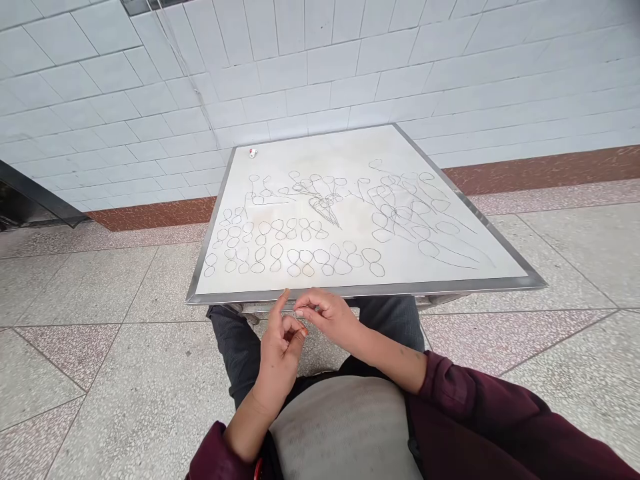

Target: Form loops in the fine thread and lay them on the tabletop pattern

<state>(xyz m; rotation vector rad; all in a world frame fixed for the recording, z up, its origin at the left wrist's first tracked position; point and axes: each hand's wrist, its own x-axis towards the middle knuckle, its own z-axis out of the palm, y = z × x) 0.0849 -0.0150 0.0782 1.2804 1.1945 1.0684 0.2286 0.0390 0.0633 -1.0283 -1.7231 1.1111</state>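
Both of my hands are close together just in front of the table's near edge, above my lap. My left hand (280,350) has its thumb and a finger pinched together while another finger points up. Fingers bent, my right hand (327,317) pinches beside it. A thin dark line, like wire or thread, seems to run between the fingertips, too fine to make out surely. Thin dark wire-like pieces bent into figure-eight loops (301,268) lie in rows on the white tabletop (345,150). More looped pieces with long tails (400,210) lie tangled at the right.
A small white and red item (253,153) sits at the table's far left corner. Behind the table stands a white tiled wall (280,87) with a brown base strip (155,215). My legs (235,347) reach under the table, over a speckled stone floor (150,393).
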